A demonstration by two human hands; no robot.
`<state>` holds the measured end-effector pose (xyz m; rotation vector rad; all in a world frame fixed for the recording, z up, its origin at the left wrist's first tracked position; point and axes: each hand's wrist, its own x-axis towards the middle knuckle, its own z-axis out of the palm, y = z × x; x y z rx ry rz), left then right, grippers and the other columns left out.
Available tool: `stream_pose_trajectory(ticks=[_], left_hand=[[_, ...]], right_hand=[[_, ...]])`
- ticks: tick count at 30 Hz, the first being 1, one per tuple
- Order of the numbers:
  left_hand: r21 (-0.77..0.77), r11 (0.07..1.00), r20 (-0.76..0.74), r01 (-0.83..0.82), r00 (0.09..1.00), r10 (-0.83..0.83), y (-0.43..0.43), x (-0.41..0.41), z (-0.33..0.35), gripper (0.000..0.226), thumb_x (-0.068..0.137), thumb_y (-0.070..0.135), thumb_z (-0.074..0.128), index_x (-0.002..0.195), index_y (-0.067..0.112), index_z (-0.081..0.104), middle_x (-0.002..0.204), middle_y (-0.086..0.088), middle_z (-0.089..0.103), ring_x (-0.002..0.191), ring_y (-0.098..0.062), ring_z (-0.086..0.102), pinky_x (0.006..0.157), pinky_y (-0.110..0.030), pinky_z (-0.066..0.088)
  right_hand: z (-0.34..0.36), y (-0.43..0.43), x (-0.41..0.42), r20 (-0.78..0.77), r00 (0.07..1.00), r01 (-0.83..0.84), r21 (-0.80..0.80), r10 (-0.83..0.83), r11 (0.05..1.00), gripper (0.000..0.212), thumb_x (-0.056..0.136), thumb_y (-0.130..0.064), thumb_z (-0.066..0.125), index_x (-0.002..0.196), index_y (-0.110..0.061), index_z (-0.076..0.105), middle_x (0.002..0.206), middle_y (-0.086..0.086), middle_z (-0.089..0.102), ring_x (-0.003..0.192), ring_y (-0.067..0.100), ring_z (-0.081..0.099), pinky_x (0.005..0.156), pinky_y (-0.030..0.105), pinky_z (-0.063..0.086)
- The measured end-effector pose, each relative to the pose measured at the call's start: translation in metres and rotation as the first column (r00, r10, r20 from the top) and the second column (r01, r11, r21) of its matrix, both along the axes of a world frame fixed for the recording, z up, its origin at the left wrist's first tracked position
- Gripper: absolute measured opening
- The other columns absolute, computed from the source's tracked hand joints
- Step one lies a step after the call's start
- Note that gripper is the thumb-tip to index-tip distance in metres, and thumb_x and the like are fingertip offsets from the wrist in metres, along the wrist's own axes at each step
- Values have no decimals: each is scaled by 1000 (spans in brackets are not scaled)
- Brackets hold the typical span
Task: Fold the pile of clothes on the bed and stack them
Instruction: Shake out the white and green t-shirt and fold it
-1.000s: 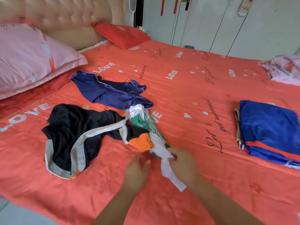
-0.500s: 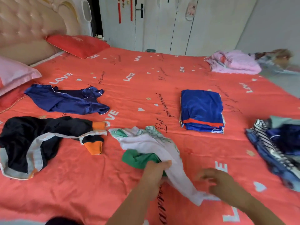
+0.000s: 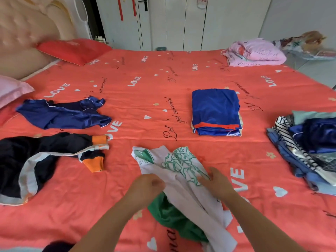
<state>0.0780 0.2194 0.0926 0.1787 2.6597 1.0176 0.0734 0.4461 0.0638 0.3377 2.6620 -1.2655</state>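
- Left hand point(image 3: 147, 186) clenched round a fold of the white-and-green shirt point(image 3: 181, 160), near the bed's point(image 3: 154, 91) front edge.
- Right hand point(image 3: 216, 180) pinching the shirt's printed part.
- Folded blue stack point(image 3: 215, 110) mid-bed; unfolded pile point(image 3: 312, 142) at right edge.

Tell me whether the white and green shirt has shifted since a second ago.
Yes. The white and green shirt lay against the orange cuff of the black garment; now it lies clear of it, to the right.
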Motion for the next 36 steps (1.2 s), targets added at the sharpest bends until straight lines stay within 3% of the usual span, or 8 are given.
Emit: stream_pose_trajectory(ticks=[3,6,10,16,24,27,30,36], left_hand=[[-21,996,-124,-90,989,86,3,-35,-1,27,91,23,55,117,15,61,118,1,61,99,-11,55,77,-17,36],[-16,977,-178,-212,962,206,12,-59,-4,39,91,26,56,126,10,52,125,-6,58,110,-20,54,75,-18,33],[104,919,132,-380,921,366,32,-72,-19,57,83,36,67,123,4,42,112,-5,54,99,-21,53,71,-24,37],[83,957,116,-279,956,269,35,-54,-56,22,82,3,57,76,21,45,75,3,48,84,-22,53,56,-22,37],[689,535,377,-489,872,311,-71,-13,-1,38,69,-8,66,100,14,62,77,-3,69,69,-13,64,60,-19,52],[561,613,420,-557,829,369,-108,-1,1,54,55,-3,69,109,6,60,84,-10,63,74,-20,58,67,-28,46],[237,813,283,-532,838,466,-113,-1,-13,66,48,15,61,114,4,59,103,-13,60,80,-21,54,66,-29,41],[81,867,244,-492,853,461,-76,-30,-49,43,84,24,66,123,14,48,105,-2,52,98,-22,51,78,-28,39]], right_hand=[[-3,-7,-10,-75,997,-22,61,27,998,28,88,-12,58,115,-11,62,95,-5,64,86,10,59,67,8,39],[16,4,-3,-168,983,27,-257,-72,966,22,80,3,63,81,-17,70,76,-17,63,65,-7,56,59,2,39],[39,32,22,-50,998,4,-551,-38,834,12,55,-5,63,67,-9,63,57,-10,59,51,-4,51,48,6,37],[21,61,18,104,993,-44,-20,46,999,21,79,-4,67,78,-25,67,78,-10,67,75,8,61,70,17,46],[7,26,-42,-19,999,-34,189,38,981,47,89,-24,60,133,-14,48,133,9,53,120,23,50,91,25,35],[2,10,-42,114,987,-138,197,117,971,47,88,-27,61,131,-17,48,128,8,56,118,24,51,81,23,34],[0,1,-36,127,972,-222,224,197,949,7,85,-22,62,87,-15,61,85,3,61,87,21,58,63,28,32],[22,3,-29,-38,995,-92,-32,91,995,22,81,-11,66,70,-25,54,69,-10,53,63,4,46,54,19,32]])
